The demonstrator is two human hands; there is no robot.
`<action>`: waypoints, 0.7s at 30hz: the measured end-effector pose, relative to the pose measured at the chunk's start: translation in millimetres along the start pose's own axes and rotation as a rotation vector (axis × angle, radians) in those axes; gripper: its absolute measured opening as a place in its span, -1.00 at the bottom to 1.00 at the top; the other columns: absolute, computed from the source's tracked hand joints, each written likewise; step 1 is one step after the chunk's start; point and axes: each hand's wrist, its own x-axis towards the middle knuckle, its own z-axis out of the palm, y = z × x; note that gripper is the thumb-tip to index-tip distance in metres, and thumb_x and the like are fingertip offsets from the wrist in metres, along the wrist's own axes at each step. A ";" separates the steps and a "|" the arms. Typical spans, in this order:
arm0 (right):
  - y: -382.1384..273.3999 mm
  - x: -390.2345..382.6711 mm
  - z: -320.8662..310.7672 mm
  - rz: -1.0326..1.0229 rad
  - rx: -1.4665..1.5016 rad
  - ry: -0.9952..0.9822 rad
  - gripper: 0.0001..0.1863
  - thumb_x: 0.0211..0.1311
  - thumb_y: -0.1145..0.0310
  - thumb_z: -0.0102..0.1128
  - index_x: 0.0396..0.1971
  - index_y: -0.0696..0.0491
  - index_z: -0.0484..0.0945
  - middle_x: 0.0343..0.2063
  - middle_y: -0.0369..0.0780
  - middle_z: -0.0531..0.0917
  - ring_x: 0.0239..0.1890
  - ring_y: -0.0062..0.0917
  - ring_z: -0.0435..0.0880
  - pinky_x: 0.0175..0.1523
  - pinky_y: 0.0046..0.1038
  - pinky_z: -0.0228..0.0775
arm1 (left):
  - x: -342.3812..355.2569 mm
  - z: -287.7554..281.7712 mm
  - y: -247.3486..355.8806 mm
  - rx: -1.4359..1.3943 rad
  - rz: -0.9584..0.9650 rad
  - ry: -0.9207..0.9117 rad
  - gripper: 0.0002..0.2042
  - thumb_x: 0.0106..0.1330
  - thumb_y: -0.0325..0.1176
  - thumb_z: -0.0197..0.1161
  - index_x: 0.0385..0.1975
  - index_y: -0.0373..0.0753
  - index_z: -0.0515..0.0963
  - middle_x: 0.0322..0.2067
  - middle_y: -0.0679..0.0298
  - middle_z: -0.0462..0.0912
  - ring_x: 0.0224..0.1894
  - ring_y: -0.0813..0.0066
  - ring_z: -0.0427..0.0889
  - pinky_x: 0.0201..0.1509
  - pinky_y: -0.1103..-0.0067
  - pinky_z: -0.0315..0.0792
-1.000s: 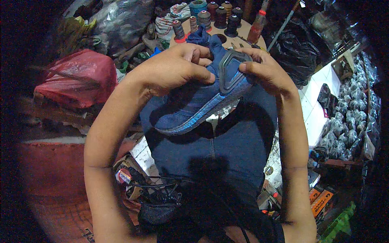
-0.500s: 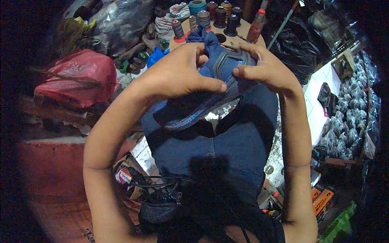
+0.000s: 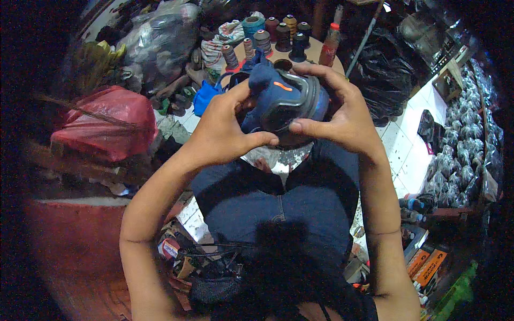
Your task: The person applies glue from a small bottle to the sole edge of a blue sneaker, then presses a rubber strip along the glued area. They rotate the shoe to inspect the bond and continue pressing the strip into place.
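A dark blue sneaker (image 3: 285, 102) is held up above my knees, its heel end turned toward me. A grey molded piece and a small orange mark show on that heel. My left hand (image 3: 227, 125) grips its left side, the thumb low and the other fingers partly hidden behind it. From the right, my right hand (image 3: 342, 109) clasps it with the thumb on the lower heel and the fingers over the upper edge. The toe end is hidden from view.
Several thread spools (image 3: 283, 37) and a bottle with a red cap (image 3: 330, 47) stand on a round wooden top beyond the shoe. A red plastic bag (image 3: 104, 123) lies left. Many small clear bags (image 3: 455, 155) are piled right. Orange boxes (image 3: 428, 266) sit lower right.
The sneaker has turned so its heel faces me and its long sole side no longer shows. Both hands have come slightly lower with it, still gripping.
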 end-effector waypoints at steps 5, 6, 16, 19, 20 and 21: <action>12.8 -3.0 10.1 0.217 0.288 0.159 -0.41 0.23 0.07 0.53 0.15 0.05 0.54 -0.02 -0.21 0.68 0.05 -0.46 0.71 0.03 -0.41 0.62 | -3.0 4.6 -15.0 -0.166 -0.128 -0.083 -0.25 -0.01 -0.46 0.68 0.23 -0.35 0.44 0.07 0.18 0.68 0.14 0.43 0.65 0.30 0.44 0.49; 17.6 0.3 8.0 0.258 0.371 0.199 -0.46 0.31 0.06 0.45 0.15 0.05 0.54 -0.04 -0.21 0.69 0.00 -0.48 0.72 0.00 -0.42 0.63 | -4.3 8.1 -17.7 -0.239 -0.160 -0.088 -0.26 0.00 -0.48 0.67 0.23 -0.35 0.44 0.07 0.18 0.68 0.15 0.43 0.65 0.30 0.44 0.49; 63.8 -10.4 -3.9 0.586 0.517 0.681 -0.22 0.47 -0.39 -0.12 -0.18 0.16 0.58 -0.39 -0.18 0.67 -0.50 -0.55 0.65 -0.47 -0.56 0.45 | -21.4 23.8 -38.5 -0.452 -0.297 -0.016 -0.44 0.21 -0.55 0.48 0.22 -0.38 0.42 0.06 0.18 0.69 0.11 0.48 0.65 0.28 0.49 0.49; 69.5 -22.4 5.1 0.680 0.471 0.684 -0.42 0.60 -0.14 -0.11 -0.25 0.13 0.57 -0.49 -0.25 0.64 -0.65 -0.61 0.51 -0.59 -0.59 0.25 | -24.3 23.3 -42.9 -0.540 -0.297 0.053 -0.53 0.30 -0.53 0.40 0.19 -0.40 0.43 0.03 0.16 0.71 0.08 0.49 0.66 0.19 0.53 0.50; 68.9 -27.2 6.8 0.707 0.459 0.650 -0.47 0.61 -0.07 -0.11 -0.25 0.13 0.57 -0.52 -0.26 0.63 -0.65 -0.61 0.50 -0.59 -0.59 0.25 | -24.5 22.6 -43.1 -0.567 -0.303 0.077 -0.54 0.30 -0.53 0.39 0.18 -0.40 0.43 0.03 0.15 0.71 0.07 0.49 0.66 0.18 0.53 0.51; 67.1 -32.1 8.5 0.761 0.440 0.635 -0.52 0.62 0.00 -0.11 -0.25 0.13 0.57 -0.55 -0.27 0.62 -0.66 -0.61 0.50 -0.60 -0.59 0.24 | -24.8 21.8 -42.3 -0.594 -0.310 0.103 -0.55 0.31 -0.54 0.39 0.17 -0.41 0.43 0.04 0.13 0.71 0.06 0.49 0.66 0.17 0.53 0.52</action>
